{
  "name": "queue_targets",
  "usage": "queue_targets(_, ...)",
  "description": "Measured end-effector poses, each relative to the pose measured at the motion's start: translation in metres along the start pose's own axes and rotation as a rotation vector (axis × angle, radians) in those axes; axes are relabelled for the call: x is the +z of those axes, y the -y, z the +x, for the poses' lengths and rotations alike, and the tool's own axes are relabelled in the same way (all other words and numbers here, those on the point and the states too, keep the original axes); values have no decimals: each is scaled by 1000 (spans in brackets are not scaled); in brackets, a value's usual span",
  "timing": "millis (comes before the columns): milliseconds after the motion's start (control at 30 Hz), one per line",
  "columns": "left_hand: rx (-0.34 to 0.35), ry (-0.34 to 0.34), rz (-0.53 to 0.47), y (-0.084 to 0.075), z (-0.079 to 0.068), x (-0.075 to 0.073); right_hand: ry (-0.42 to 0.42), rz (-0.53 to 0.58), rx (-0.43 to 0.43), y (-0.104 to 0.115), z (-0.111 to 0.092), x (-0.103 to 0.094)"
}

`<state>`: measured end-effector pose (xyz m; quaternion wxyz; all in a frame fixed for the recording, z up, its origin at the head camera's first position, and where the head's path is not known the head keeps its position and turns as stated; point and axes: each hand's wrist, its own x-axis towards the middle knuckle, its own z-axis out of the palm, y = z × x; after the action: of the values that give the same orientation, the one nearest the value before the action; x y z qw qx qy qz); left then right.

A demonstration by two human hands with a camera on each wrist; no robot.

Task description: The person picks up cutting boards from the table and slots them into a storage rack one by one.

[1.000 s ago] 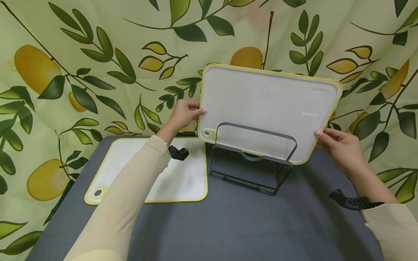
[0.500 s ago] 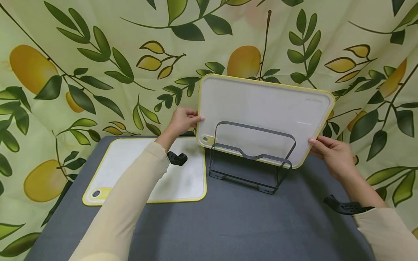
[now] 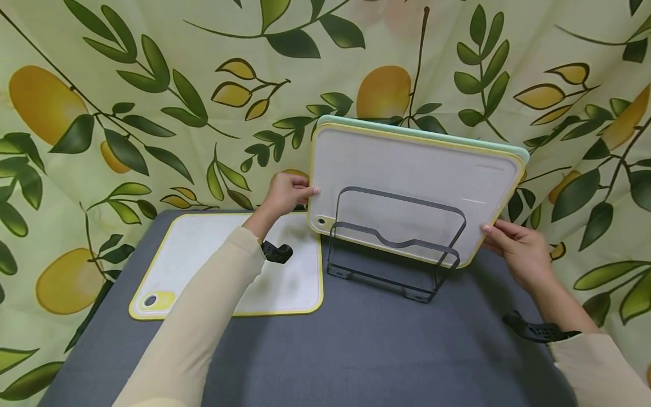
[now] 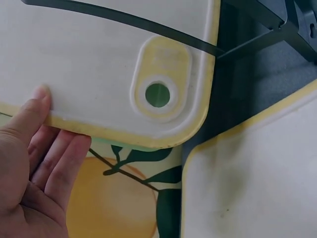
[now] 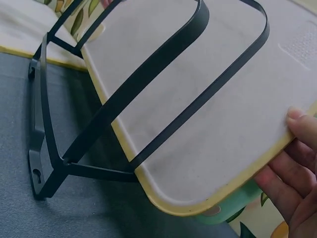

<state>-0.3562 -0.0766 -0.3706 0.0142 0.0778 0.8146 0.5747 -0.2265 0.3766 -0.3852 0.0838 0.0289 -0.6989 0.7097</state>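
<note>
Held white board (image 3: 407,164) mostly hides green board (image 5: 237,204).

Left fingers (image 4: 62,168), right fingers (image 5: 281,189) pinching; arms (image 3: 188,325) outstretched.

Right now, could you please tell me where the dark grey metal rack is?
In the head view, the rack stands right of centre on the grey table, in front of the hand-held white, yellow-rimmed rectangular board.

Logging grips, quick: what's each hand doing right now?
Left hand: holding the raised white board by one edge.
Right hand: holding its opposite edge.
</note>
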Motion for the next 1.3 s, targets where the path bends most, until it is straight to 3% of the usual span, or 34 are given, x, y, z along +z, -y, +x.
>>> queue_targets(200,12,-19,-33,1,-4,2,8,-1,-2,-1,-6,-1)
queue_targets(400,5,-58,-45,1,-5,6,-41,-20,3,-3,-11,0)
queue_targets(600,8,-68,-10,7,-8,6,-51,-125,70,-4,-12,1)
queue_targets(733,33,-67,87,11,-15,4,-60,-245,129,0,-14,5)
queue_targets(867,60,-53,184,14,-27,-1,-121,-337,141,7,-21,10)
queue_targets(1067,15,-48,279,20,-57,-19,-342,-228,25,29,-34,22)
queue_targets(1133,-3,-48,299,24,-68,-27,-346,-254,-26,37,-37,27)
queue_targets(1300,-46,-64,306,40,-91,-47,-265,-464,-86,54,-44,40)
